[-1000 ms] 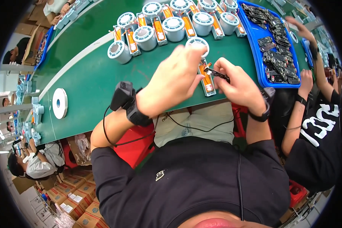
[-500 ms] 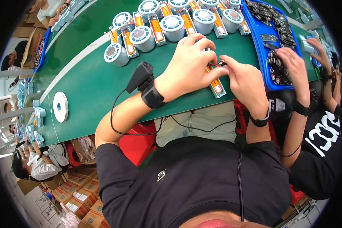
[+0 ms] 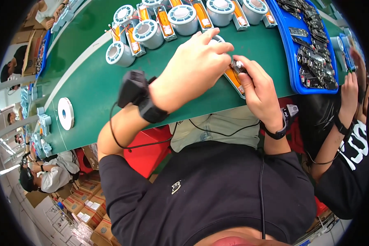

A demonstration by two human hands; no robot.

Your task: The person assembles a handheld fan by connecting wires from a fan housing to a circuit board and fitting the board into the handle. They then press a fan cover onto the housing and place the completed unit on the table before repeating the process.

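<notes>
In front of me lies a light-blue housing (image 3: 237,83) with a round head and an orange battery pack in its long handle part. My left hand (image 3: 199,65) bends over it from the left, its fingers closed near the round head; what they pinch is hidden. My right hand (image 3: 258,88) grips a small dark circuit board (image 3: 239,67) with a shiny part between thumb and fingers, just above the battery end. The fingertips of both hands nearly meet there.
Several similar light-blue housings (image 3: 182,20) with orange batteries and thin wires stand along the back of the green table (image 3: 98,88). A blue tray (image 3: 293,78) of dark boards lies to the right, beside a co-worker's arm (image 3: 336,135). A white tape roll (image 3: 65,114) lies at left.
My left hand has turned over the housing and its thumb is now hidden. The small board shows more clearly in my right hand. The co-worker's hand has left the tray.
</notes>
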